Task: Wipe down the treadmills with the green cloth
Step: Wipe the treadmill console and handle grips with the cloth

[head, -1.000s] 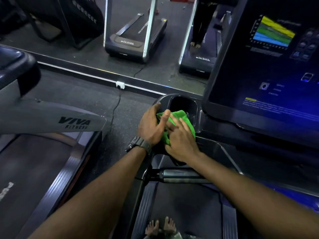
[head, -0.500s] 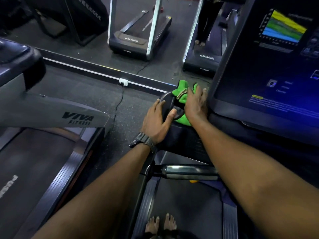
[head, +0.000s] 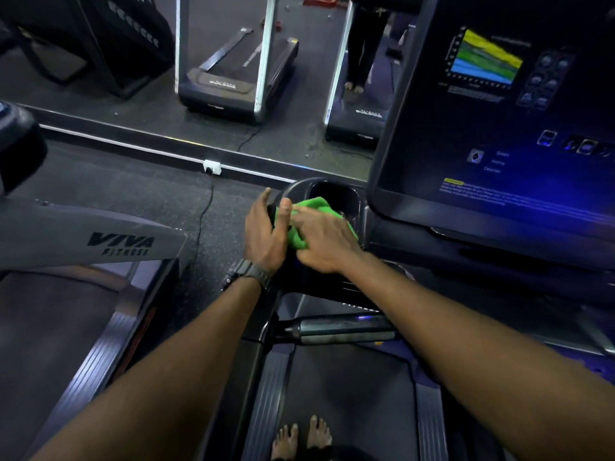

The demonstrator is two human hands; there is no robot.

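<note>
Pressing the green cloth [head: 316,207] flat under the right hand [head: 324,242], straight fingers aimed at the cup holder [head: 336,191] just ahead, left hand [head: 266,232] relaxed alongside.

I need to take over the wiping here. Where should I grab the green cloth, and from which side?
Take the green cloth at its bunched far edge, the part lying free over the cup holder beyond the right hand. Come from above and slightly right: the left hand blocks the left side, and the raised folds there should give the fingers something to pinch.
</note>
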